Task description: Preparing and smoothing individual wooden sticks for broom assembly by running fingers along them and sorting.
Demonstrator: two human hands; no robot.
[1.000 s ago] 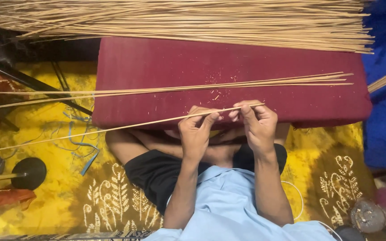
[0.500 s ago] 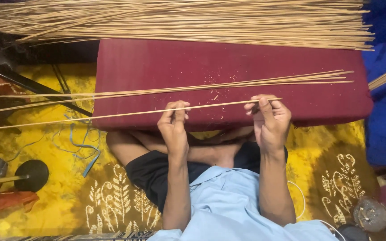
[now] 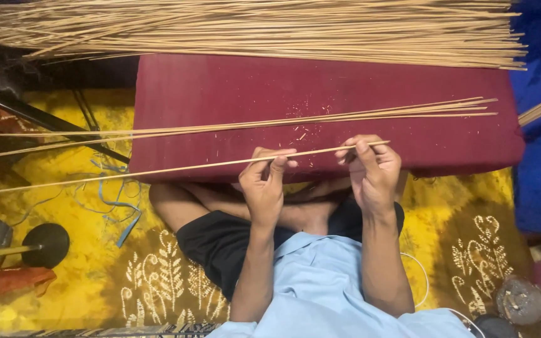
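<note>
Both hands pinch one thin bamboo stick over a maroon cushion.

The bamboo stick (image 3: 176, 167) runs from the 9 o'clock edge up toward the frame's middle, crossing the near rim of the maroon cushion (image 3: 220, 87). The left hand (image 3: 264, 184) is closed on it with thumb and fingertips near its middle; the right hand (image 3: 374, 172) is pinched shut on its end, just toward 3 o'clock. A small bunch of sticks (image 3: 358, 116) lies on the cushion just beyond, at 12 o'clock from the hands. A large heap of sticks (image 3: 270, 28) fills the top. A yellow patterned cloth (image 3: 82, 294) covers the floor below.
</note>
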